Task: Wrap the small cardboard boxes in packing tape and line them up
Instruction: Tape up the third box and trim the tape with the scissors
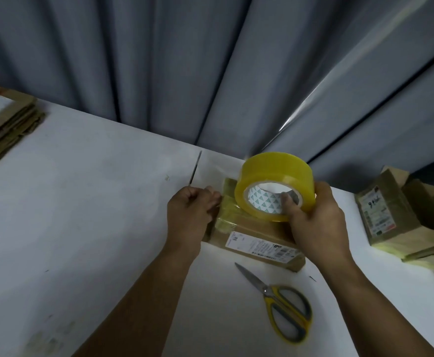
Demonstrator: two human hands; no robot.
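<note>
Small cardboard box lies near the far edge of the white table, in front of a grey curtain. It is well apart from the flattened cardboard stack at the far left and nearer the taped boxes grouped at the right. Yellowish tape already bands its far end, while the labelled near end is bare, so the wrapping looks partly done. The tape roll stands on edge on top of the box. The right hand grips it, thumb in the core and fingers round the outside. The left hand has its fingers curled against the box's left end, apparently steadying it. The scissors lie untouched just in front. Next, the roll probably has to be drawn taut over the bare part, with the box kept from sliding.
</note>
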